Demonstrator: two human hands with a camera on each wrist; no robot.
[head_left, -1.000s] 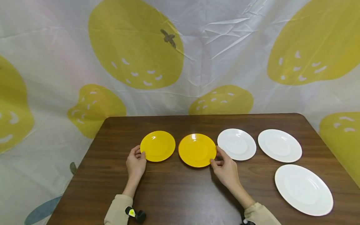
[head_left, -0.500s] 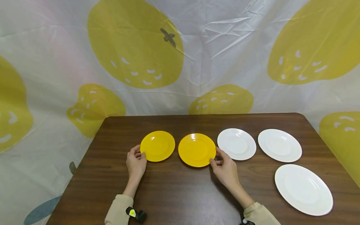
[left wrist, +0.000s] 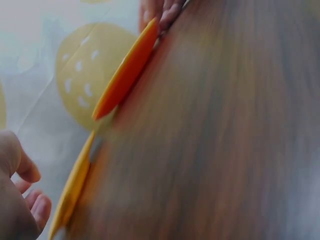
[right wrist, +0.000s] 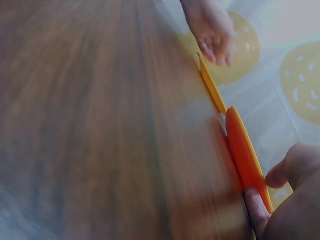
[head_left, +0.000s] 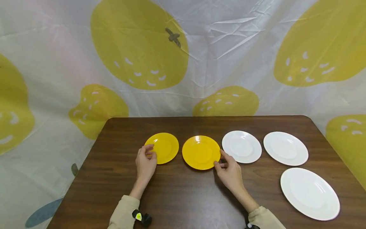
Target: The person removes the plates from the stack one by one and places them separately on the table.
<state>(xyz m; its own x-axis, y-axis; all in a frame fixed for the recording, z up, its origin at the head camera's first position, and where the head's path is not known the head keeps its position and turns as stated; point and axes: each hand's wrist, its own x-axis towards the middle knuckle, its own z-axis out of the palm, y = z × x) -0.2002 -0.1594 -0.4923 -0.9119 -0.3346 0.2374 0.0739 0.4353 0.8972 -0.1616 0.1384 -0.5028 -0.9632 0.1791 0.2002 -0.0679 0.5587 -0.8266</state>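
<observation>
Two yellow plates lie side by side on the brown table. My left hand is over the near left edge of the left yellow plate, fingers loosely bent. The left wrist view shows that hand apart from the plate, with nothing held. With thumb and fingers, my right hand pinches the right-hand rim of the other yellow plate. In the right wrist view this plate appears tilted a little, its rim between the thumb and a finger.
Right of the yellow plates lie a small white plate, another white plate and a larger white plate nearer the front. A curtain with yellow fruit print hangs behind the wooden table.
My left hand has let go of the left yellow plate's rim and moved up and slightly right over its edge. The right hand and the plates stay in place.
</observation>
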